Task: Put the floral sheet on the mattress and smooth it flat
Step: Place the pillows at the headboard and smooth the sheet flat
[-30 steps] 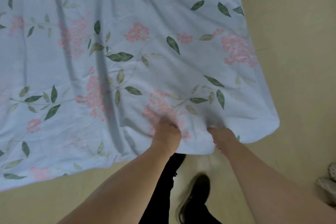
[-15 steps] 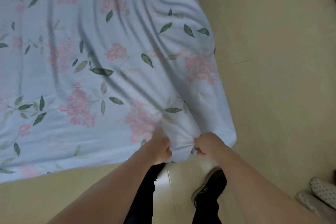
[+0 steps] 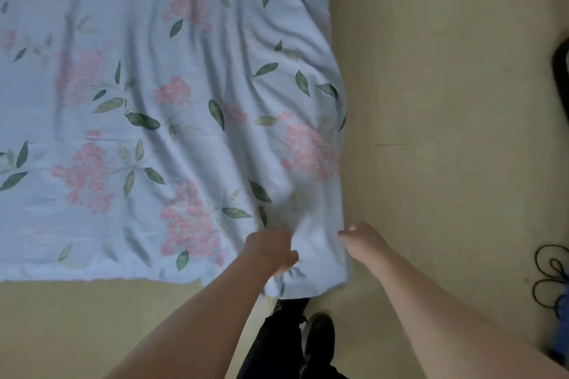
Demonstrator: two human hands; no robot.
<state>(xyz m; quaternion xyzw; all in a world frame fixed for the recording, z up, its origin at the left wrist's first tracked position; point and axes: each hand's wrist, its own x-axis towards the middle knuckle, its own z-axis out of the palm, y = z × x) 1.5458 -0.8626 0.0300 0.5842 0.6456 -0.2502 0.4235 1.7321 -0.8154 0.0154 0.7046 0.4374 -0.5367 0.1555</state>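
- The floral sheet (image 3: 160, 120), pale blue with pink blossoms and green leaves, lies spread over a low surface; the mattress itself is hidden beneath it.
- The left hand (image 3: 271, 251) rests on the sheet near its near right corner, its fingers (image 3: 291, 257) curled into the cloth, and small gathers bunch just below them.
- The right hand (image 3: 365, 238) sits at the sheet's right edge, just beside the same corner; its fingers (image 3: 346, 232) point toward the cloth, but blur hides whether they pinch it or only touch it.
- Between the two hands a strip of plain blue cloth runs down to the hem, which hangs past the edge.
- Long diagonal wrinkles fan away from the fingers, up and to the left.
- Below the fingers stand dark trouser legs and a black shoe (image 3: 318, 337) on the beige floor (image 3: 446, 71).
- Far right of the fingers, a black cable (image 3: 551, 280) coils on the floor.
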